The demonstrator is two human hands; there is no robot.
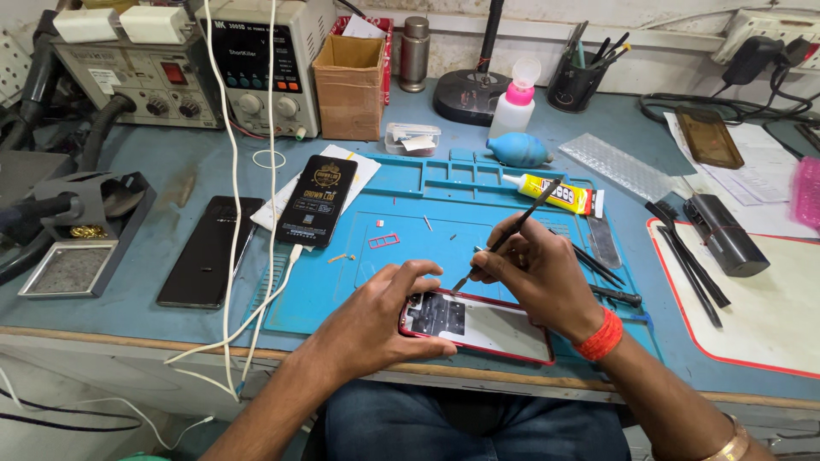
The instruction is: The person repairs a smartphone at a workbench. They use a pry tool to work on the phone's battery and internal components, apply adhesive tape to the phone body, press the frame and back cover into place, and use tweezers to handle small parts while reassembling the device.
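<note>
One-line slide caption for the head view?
Left hand steadies an opened red phone on a blue mat; right hand probes it with a black tool.

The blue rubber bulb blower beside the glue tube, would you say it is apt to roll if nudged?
Probably: the blue bulb blower is rounded and lies on its side, so it may roll. It looks soft, hollow and light. Its tapered end would likely curve its path.

Around the flat blue rubber work mat (342,282), colour is everywhere: the opened phone with its red frame (475,325) lies at the mat's near edge, a yellow glue tube (551,193) at its far edge, a teal rubber blower bulb (519,149) beyond that, a glossy black phone panel (205,252) just left, and a white board edged in red (769,299) to the right.
</note>
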